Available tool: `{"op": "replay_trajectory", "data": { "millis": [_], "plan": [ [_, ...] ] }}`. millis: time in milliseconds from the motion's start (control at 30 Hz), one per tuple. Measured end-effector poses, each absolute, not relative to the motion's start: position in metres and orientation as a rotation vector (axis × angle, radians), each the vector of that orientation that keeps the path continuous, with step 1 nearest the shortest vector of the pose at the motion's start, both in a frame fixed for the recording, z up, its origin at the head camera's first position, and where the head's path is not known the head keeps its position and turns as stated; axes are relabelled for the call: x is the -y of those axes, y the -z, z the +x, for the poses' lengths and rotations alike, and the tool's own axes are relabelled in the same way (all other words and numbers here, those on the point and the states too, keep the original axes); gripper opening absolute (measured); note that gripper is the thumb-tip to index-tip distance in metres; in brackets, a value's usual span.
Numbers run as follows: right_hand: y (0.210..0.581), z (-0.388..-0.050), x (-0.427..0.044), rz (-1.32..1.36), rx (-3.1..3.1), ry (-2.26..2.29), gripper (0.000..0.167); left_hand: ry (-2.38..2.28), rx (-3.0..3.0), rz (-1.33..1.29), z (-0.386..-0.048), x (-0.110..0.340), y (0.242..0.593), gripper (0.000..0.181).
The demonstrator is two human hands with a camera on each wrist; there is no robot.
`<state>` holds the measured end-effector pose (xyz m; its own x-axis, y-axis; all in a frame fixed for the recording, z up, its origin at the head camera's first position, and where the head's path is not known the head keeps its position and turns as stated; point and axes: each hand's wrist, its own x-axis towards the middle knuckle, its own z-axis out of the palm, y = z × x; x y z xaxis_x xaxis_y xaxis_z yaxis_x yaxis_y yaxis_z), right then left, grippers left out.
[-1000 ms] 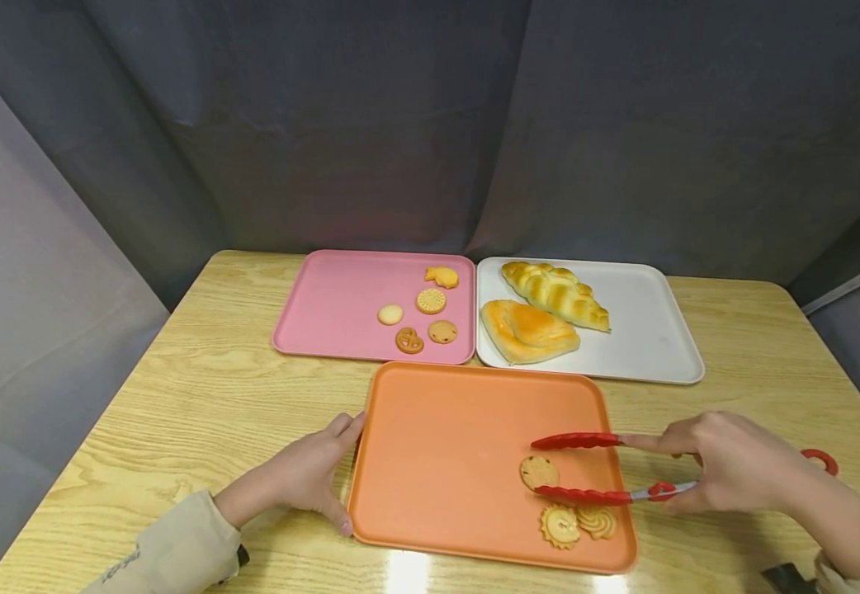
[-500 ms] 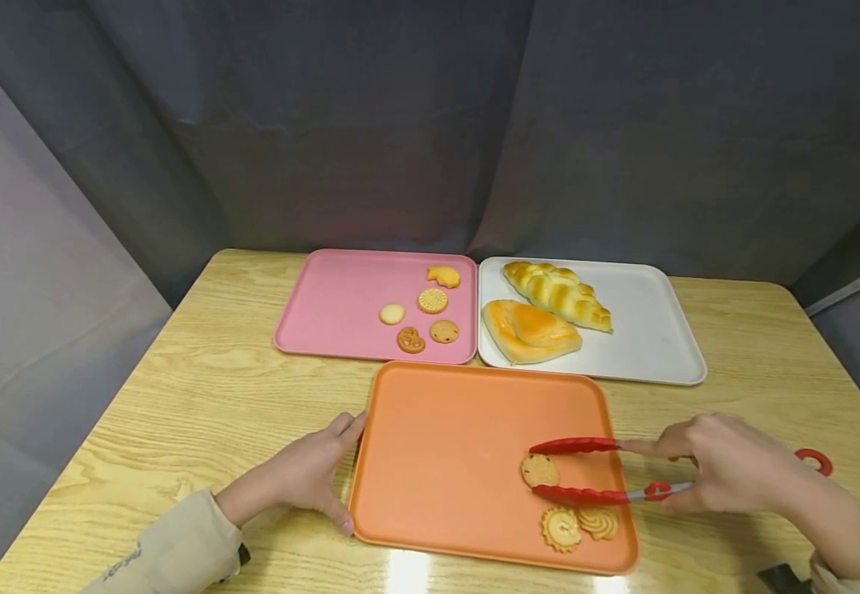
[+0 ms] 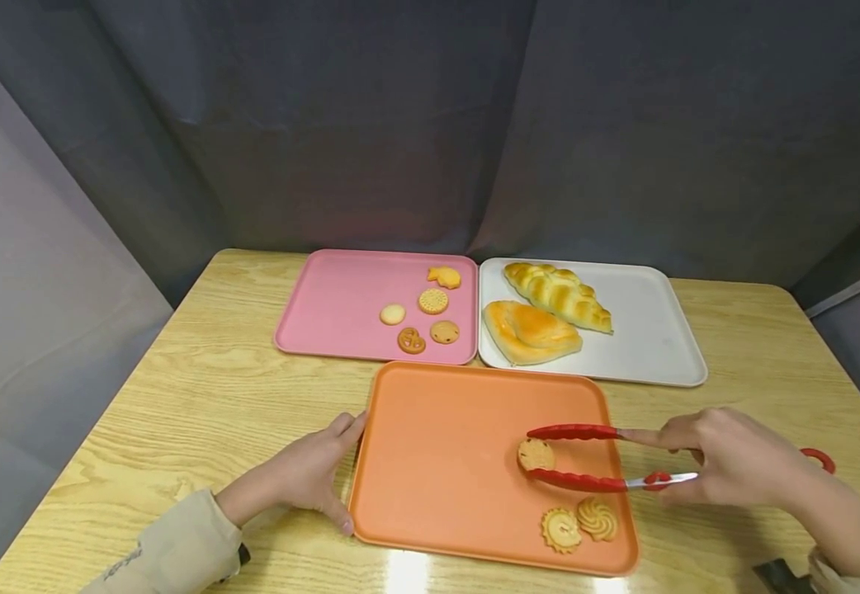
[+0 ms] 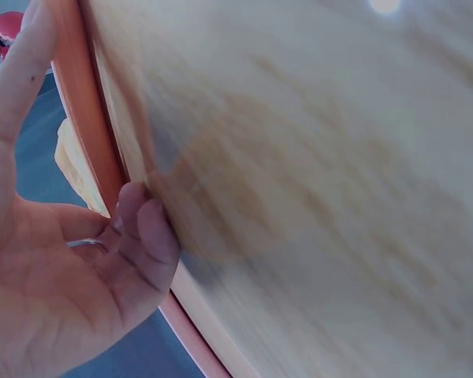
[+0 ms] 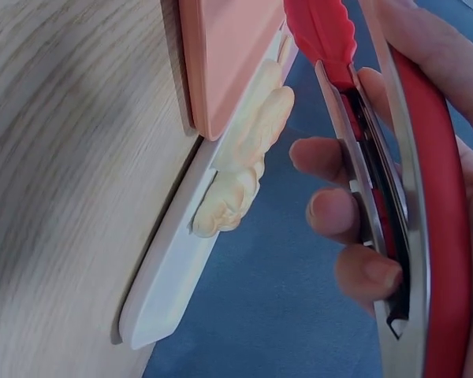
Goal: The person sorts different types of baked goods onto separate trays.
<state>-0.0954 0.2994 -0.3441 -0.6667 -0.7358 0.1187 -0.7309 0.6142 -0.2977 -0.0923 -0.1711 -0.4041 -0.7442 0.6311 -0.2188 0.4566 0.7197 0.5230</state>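
The right hand (image 3: 742, 458) grips red-and-silver tongs (image 3: 578, 480), its fingers wrapped round the handles in the right wrist view. Between the tong tips is a round cookie (image 3: 536, 454) with dark specks, over the right half of an orange tray (image 3: 445, 462). Whether the cookie is off the tray surface, I cannot tell. At the tray's left rim, the left hand (image 3: 307, 472) touches the edge with thumb and fingertips spread apart. Near the tray's lower right corner lie a ruffled round cookie (image 3: 561, 530) and a swirl cookie (image 3: 597, 519).
Behind the orange tray, a pink tray (image 3: 333, 305) carries several small cookies, including a pretzel-shaped one (image 3: 411, 340). Beside it, a white tray (image 3: 645, 330) bears a braided bread (image 3: 559, 294) and a folded pastry (image 3: 532, 332). A dark curtain (image 3: 370, 124) hangs behind the wooden table (image 3: 200, 396).
The tongs have closed in on the specked cookie, and both have shifted slightly toward the far side. More of the swirl cookie now shows. The left hand has stayed at the tray rim.
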Motion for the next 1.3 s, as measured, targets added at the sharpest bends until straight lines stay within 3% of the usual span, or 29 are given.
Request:
{"op": "replay_trajectory", "data": {
  "millis": [1300],
  "plan": [
    [0.348, -0.135, -0.267, -1.341, -2.856, 0.672, 0.059, -0.633, -2.551, 0.848, -0.092, 0.171, 0.403, 0.134]
  ]
}}
